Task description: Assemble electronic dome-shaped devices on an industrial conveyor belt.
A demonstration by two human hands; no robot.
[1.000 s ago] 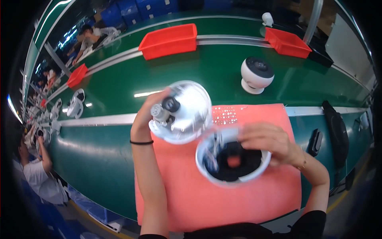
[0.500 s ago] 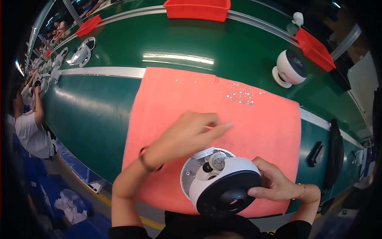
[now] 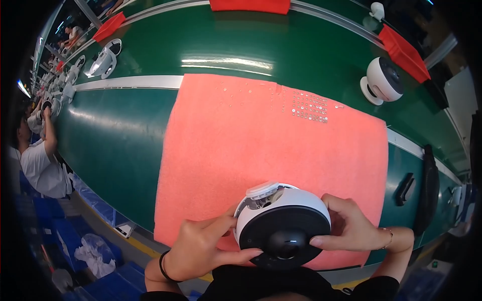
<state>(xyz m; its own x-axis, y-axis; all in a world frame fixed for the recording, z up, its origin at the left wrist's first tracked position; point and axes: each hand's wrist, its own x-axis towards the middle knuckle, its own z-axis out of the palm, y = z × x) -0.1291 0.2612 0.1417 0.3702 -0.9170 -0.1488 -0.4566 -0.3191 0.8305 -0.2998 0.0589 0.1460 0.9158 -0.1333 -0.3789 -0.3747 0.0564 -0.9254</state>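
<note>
Both hands grip a round white security camera point(image 3: 283, 232) with a black front face and a dark lens bulge, near the front edge of a pink foam mat point(image 3: 216, 150). My left hand point(image 3: 203, 246) clasps its left side, thumb on the black face and fingers at the white rim behind. On the opposite side, my right hand point(image 3: 349, 226) holds the shell, thumb on the face. A round white base piece point(image 3: 263, 189) tilts up behind the shell. Through the gap between them, part of the inner workings shows; most is hidden.
Small screws point(image 3: 310, 106) lie in rows at the mat's far right. A second white camera point(image 3: 383, 80) stands on the green bench point(image 3: 150, 50) at right, near a red bin point(image 3: 404, 52). A black tool point(image 3: 405, 189) lies right of the mat. A co-worker point(image 3: 42, 165) sits at far left.
My left hand has come down from above the mat and now grips the camera's left side. The camera's face has turned and the base behind it is more covered.
</note>
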